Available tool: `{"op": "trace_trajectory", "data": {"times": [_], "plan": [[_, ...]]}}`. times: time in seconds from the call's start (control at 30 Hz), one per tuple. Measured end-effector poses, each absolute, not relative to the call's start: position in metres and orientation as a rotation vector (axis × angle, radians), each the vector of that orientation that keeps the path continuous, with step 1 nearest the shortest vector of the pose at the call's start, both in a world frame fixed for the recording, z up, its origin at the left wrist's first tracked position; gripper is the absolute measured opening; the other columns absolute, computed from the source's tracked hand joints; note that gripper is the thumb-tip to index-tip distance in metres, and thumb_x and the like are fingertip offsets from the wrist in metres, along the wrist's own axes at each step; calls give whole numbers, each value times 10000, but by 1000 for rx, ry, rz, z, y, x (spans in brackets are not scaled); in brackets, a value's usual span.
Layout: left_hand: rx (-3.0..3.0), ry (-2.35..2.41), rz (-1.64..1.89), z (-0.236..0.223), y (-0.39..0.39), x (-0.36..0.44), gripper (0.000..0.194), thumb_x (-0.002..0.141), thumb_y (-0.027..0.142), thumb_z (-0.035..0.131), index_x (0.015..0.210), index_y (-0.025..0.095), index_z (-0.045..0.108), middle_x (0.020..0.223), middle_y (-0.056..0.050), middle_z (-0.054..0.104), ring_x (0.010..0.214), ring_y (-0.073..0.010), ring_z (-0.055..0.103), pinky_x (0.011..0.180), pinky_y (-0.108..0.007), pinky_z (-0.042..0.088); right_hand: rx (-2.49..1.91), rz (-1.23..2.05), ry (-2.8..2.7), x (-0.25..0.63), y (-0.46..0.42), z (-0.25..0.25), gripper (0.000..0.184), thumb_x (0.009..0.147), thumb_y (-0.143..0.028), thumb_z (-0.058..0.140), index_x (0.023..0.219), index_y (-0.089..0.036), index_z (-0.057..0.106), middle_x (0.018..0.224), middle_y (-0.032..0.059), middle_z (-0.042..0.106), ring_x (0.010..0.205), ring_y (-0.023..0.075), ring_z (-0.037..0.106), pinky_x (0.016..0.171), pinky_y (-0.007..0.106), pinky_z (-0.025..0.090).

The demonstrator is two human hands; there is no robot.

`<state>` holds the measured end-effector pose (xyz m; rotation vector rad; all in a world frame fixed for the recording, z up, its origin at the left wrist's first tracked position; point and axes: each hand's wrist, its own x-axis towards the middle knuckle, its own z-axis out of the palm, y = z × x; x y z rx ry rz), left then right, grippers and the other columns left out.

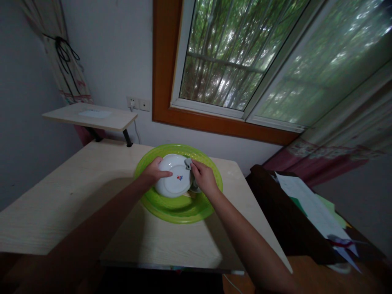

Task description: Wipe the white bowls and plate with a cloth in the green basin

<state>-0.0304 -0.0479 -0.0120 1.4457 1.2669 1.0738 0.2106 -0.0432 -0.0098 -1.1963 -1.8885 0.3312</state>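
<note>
A wide green basin (171, 212) sits on the pale wooden table (70, 196). Over it, tilted towards me, is a white plate (173, 177) with a small red and blue picture. My left hand (153, 171) grips the plate's left edge, thumb lying across its face. My right hand (203, 177) is closed on a small grey cloth (188, 163) pressed against the plate's upper right rim. Another dish shows partly under my right hand inside the basin.
A small shelf (92, 116) juts from the wall at the back left, with a wall socket (138, 103) beside it. A dark piece of furniture (284, 216) at the right carries papers (306, 196). A window and curtains stand behind.
</note>
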Motion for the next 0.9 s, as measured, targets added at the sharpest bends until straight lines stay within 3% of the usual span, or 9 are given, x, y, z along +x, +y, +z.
{"op": "trace_trajectory", "data": {"times": [0.47, 0.7, 0.9], "plan": [[1551, 1224, 989, -15, -45, -26, 590, 530, 353, 839, 1030, 172, 582, 903, -21, 672, 896, -253, 642, 765, -339, 504, -921, 274, -2071, 206, -49, -7, 380, 1024, -294, 472, 1368, -277, 631, 1413, 42, 615, 1317, 204, 572, 1156, 413, 431], [1533, 1268, 1010, -14, -46, -26, 559, 513, 368, 840, 962, 181, 565, 860, -7, 649, 823, -233, 625, 711, -332, 488, -989, 339, -1994, 207, -46, -6, 353, 1021, -340, 479, 1308, -267, 671, 1335, 61, 671, 1240, 216, 617, 1115, 409, 454], [1345, 1183, 1088, -5, -54, -25, 557, 571, 365, 832, 1014, 164, 560, 943, -48, 668, 889, -256, 648, 756, -351, 506, -1082, 457, -1827, 214, -35, -14, 369, 996, -442, 489, 1217, -249, 713, 1244, 77, 715, 1171, 250, 648, 1066, 439, 478]]}}
